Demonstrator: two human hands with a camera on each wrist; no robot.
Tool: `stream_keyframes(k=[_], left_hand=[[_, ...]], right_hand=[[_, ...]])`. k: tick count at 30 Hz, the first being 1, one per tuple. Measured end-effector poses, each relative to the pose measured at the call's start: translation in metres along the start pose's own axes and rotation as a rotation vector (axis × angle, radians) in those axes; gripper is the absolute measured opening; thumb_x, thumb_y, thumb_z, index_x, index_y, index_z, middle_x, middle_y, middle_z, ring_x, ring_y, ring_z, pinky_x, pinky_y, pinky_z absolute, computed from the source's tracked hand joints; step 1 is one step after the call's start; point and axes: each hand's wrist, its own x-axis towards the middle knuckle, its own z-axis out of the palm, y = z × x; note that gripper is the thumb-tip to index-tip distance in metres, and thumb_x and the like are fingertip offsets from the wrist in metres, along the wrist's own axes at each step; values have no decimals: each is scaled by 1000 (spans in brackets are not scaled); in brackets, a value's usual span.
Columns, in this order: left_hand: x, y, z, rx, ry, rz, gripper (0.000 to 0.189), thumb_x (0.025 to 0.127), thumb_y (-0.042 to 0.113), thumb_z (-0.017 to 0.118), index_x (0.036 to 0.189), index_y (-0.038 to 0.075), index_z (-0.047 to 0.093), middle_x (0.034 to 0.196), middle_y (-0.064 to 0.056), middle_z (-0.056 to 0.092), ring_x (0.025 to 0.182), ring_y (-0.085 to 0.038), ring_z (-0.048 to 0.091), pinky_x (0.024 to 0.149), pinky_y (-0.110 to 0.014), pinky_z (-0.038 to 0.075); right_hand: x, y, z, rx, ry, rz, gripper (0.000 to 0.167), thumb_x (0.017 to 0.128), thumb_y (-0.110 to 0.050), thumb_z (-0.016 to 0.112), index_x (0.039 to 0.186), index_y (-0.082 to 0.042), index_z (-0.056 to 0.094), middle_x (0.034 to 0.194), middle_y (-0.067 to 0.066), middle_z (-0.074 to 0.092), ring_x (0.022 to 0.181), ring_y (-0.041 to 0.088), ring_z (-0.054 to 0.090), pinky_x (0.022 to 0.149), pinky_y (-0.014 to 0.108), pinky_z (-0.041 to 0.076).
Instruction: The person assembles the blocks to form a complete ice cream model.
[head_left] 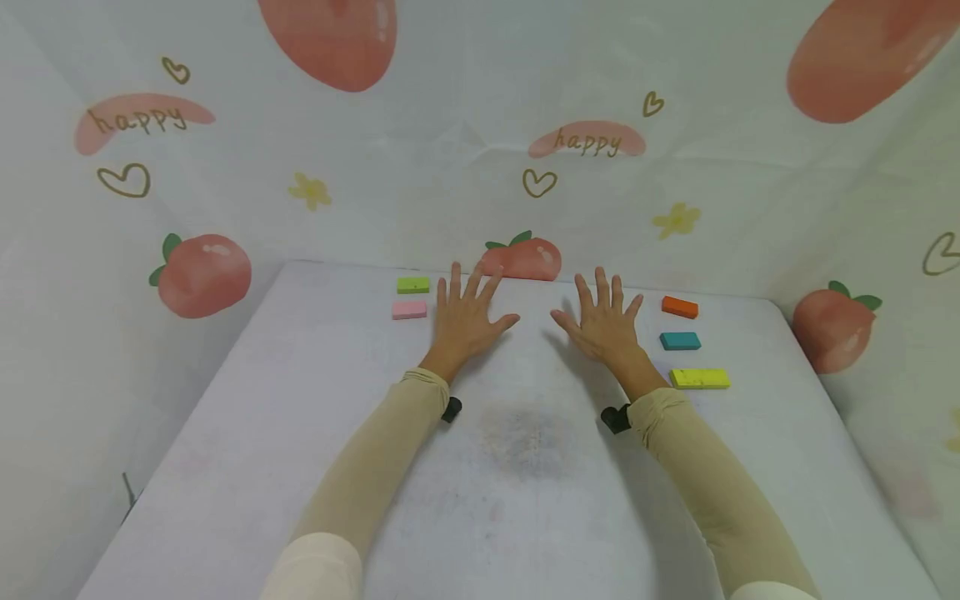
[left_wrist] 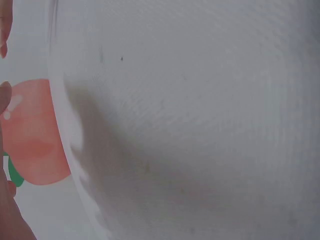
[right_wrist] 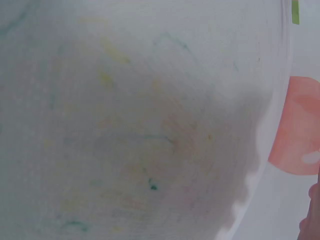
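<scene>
Both hands are spread over the far part of a white table, palms down. My left hand (head_left: pixel 465 321) has straight, parted fingers and holds nothing. Just left of it lie a light green block (head_left: pixel 413 286) and a pink block (head_left: pixel 408 311). My right hand (head_left: pixel 603 327), fingers likewise spread, holds nothing either. To its right are an orange block (head_left: pixel 679 307), a teal block (head_left: pixel 680 341) and a longer yellow block (head_left: pixel 700 379), nearest the right wrist. In the wrist views only bits of fingers show at the edges, with hand shadows on the tabletop.
The white table (head_left: pixel 525 525) bears a grey smudge in its middle and faint coloured marks in the right wrist view. A backdrop cloth (head_left: pixel 450 108) printed with peaches, hearts and "happy" stands behind the table and along its sides. Small black devices (head_left: pixel 617 418) sit at both wrists.
</scene>
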Motion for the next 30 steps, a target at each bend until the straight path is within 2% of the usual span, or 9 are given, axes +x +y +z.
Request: stream_keyframes(k=[7, 14, 20, 30], left_hand=[[0, 0, 1, -35, -8, -3, 86, 94, 75, 45, 164, 38, 12, 175, 2, 7, 161, -40, -2, 128, -61, 4], [3, -1, 4, -35, -14, 1, 86, 95, 76, 43, 164, 39, 9, 175, 3, 4, 161, -40, -2, 128, -60, 4], [1, -3, 0, -36, -21, 3, 85, 95, 75, 42, 164, 39, 9, 175, 2, 5, 161, -40, -3, 128, -60, 3], [-2, -14, -7, -1, -41, -28, 84, 95, 76, 40, 164, 34, 17, 175, 1, 7, 161, -40, -2, 128, -60, 7]], right_hand=[[0, 1, 2, 7, 0, -5, 92, 98, -74, 31, 166, -17, 7, 172, 19, -7, 158, 48, -8, 115, 80, -7], [-2, 2, 1, -8, -4, -3, 91, 99, -73, 33, 166, -18, 5, 172, 19, -8, 158, 48, -8, 116, 79, -8], [-3, 2, 1, -19, -12, 3, 91, 99, -72, 34, 166, -18, 6, 172, 18, -7, 158, 48, -8, 116, 78, -8], [-9, 8, -3, -40, -40, 18, 97, 95, -77, 35, 166, -18, 5, 172, 19, -9, 157, 49, -9, 116, 77, -12]])
